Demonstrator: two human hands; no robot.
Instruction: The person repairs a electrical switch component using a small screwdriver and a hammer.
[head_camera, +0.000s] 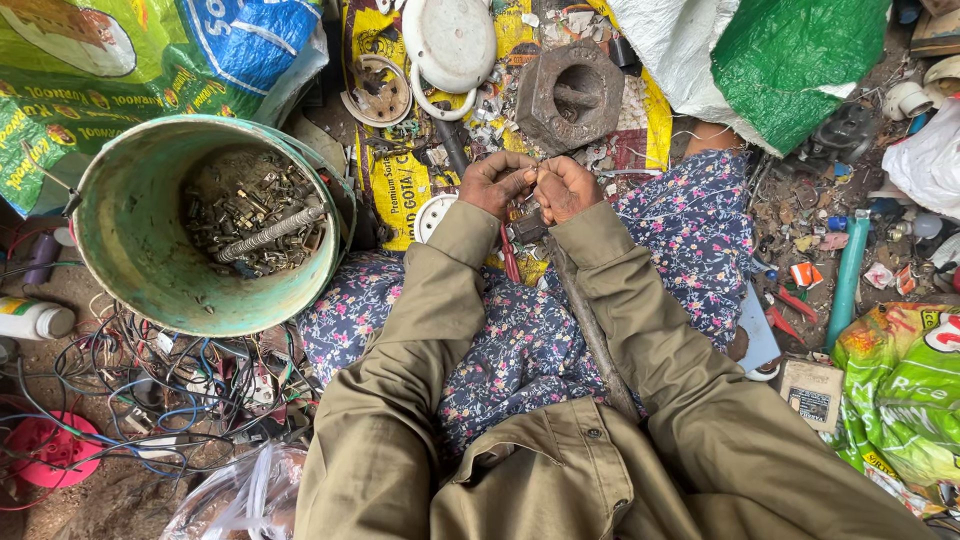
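Small dark metal part (527, 226): held between both hands just below the rusty hexagonal block (570, 95), its shape too small to tell. Left hand (497, 183) and right hand (566, 187) touch each other, fingers pinched narrow on the part. One green bucket (140, 250), left of the block, contains many small metal pieces and one coiled spring (270, 232). One yellow printed sack (385, 170) lies under the block. Two green printed bags: one upper left (90, 70), one lower right (905, 400)

A green and blue printed sack (150, 60) is seen top left, a yellow printed sack (385, 170) spread beneath the scrap. A green printed bag (900, 400) lies at the right edge, a small labelled box (812, 392) beside it.
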